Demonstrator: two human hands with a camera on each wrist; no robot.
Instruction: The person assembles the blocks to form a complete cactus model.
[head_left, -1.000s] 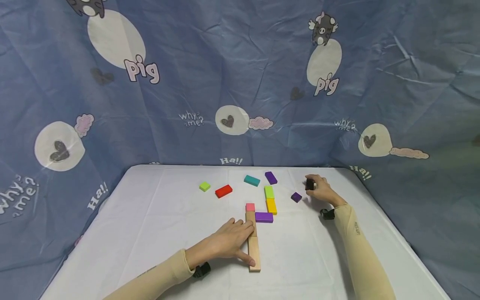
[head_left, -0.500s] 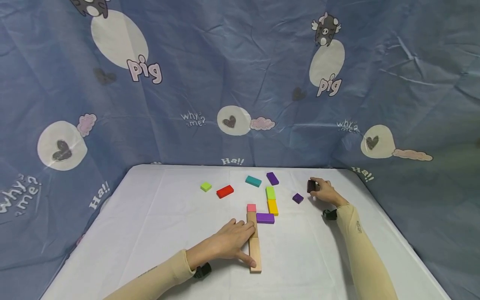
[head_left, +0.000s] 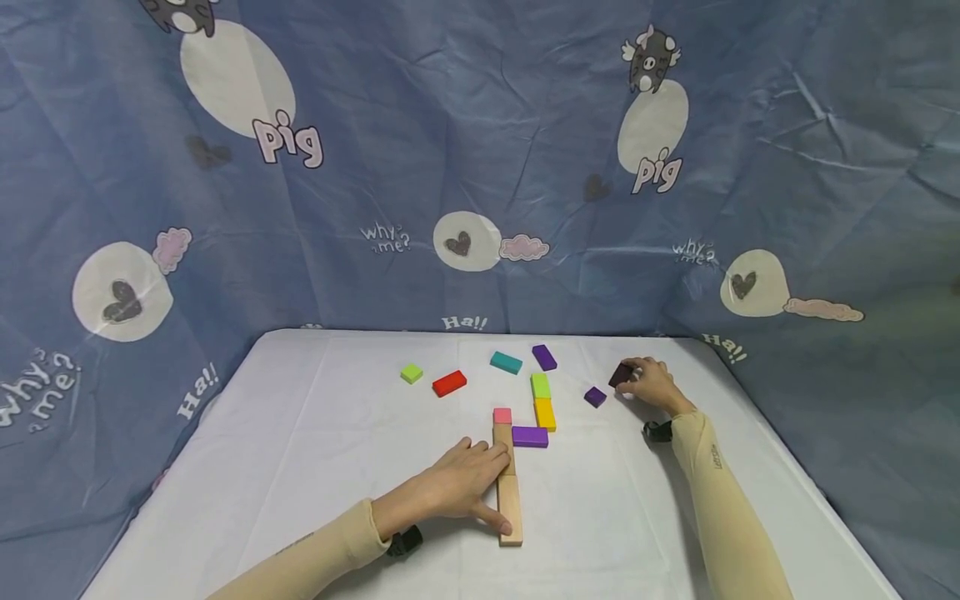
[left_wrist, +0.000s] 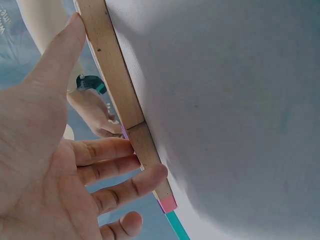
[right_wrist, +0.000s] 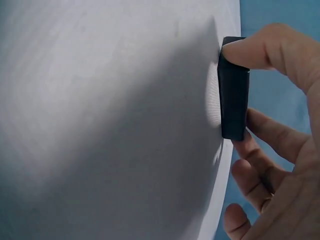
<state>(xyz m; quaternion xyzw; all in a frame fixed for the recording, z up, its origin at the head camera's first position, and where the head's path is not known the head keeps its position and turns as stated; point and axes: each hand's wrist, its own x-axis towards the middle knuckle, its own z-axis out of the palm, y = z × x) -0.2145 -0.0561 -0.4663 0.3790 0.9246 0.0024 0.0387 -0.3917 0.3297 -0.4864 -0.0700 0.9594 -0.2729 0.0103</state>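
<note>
In the head view my left hand lies along two plain wooden blocks set end to end. Its thumb touches the near block and its fingertips touch the far block; the left wrist view shows the fingers loosely extended. A pink block adjoins the far end, and a purple block lies against the right side. At the right, my right hand pinches a black block between thumb and fingers. The block is tilted in the head view, close to the tabletop; contact is unclear.
Yellow and lime blocks form a line beyond the purple one. A small dark purple block lies left of my right hand. Red, teal, purple and small lime blocks are scattered farther back.
The black block, upright in the head view half a second ago, now leans, turned by my right hand. That hand has shifted slightly right over the second. My left hand stays on the wooden blocks.
</note>
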